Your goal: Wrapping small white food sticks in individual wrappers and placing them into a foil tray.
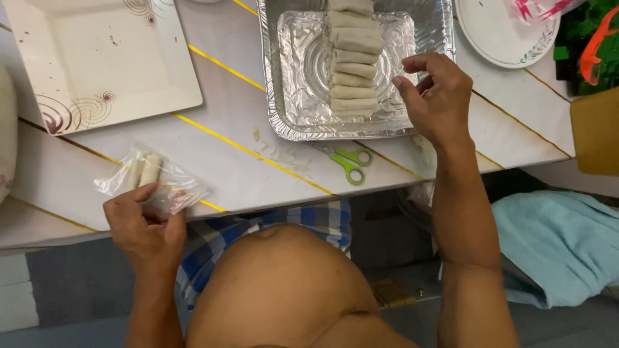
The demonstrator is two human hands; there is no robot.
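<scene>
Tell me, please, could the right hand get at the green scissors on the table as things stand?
Probably yes. The right hand is empty, hovering over the foil tray, and the green scissors lie uncovered on the table just below it, with nothing between them.

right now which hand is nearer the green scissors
Right. The right hand hovers over the foil tray's right edge, just up and right of the green scissors. The left hand is far off to their left, pinching a clear plastic bag of rolls.

Soft, even daylight filled the scene, with only faint shadows. Glare flashed off the crinkled foil tray [293,122] (brightest around its raised centre). Focus was fairly sharp mid-frame, while the edges bowed slightly.
</scene>
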